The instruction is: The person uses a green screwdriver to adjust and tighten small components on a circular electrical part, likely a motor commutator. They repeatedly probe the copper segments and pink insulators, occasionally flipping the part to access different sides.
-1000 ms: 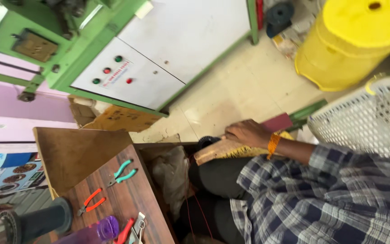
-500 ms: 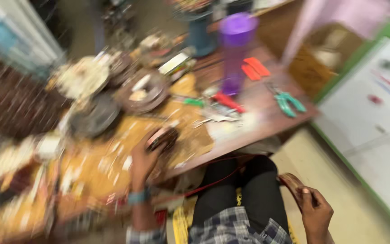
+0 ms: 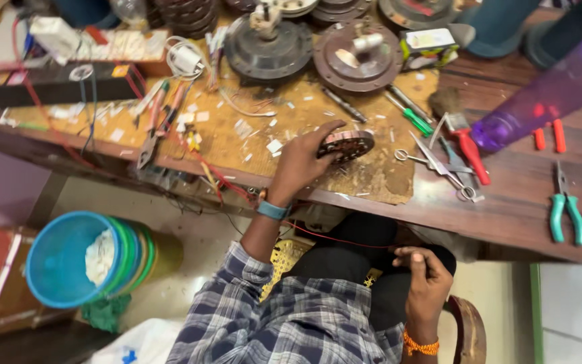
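Round wound stator [image 3: 346,145] — dark ring with copper-coloured coils — lying flat on the worn board [image 3: 250,135] that covers the wooden bench [image 3: 520,195], near its front edge, at about 5 o'clock from the big brown motor cover [image 3: 358,57]. Left hand [image 3: 301,162] spread over the ring's 9 o'clock side, thumb and fingers curled round the rim, touching it; lifted or merely pressed down, cannot tell. Right hand [image 3: 425,273] off the bench, resting on the lap, fingers loosely curled and holding nothing visible. Scissors [image 3: 436,162] just beside the stator at 3 o'clock, red-handled brush [image 3: 463,135] beyond them, green-handled pliers [image 3: 566,209] well apart toward the bench's right end, purple bottle [image 3: 547,94] at 2 o'clock. Blue bucket [image 3: 75,259] down on the floor at 8 o'clock. Judged by looks: dense and heavy for its size, rigid at the steel rim, delicate at the thin wire windings — easily nicked or bent. Best taken by the outer rim, across the diameter, fingertips kept clear of coils and loose leads.
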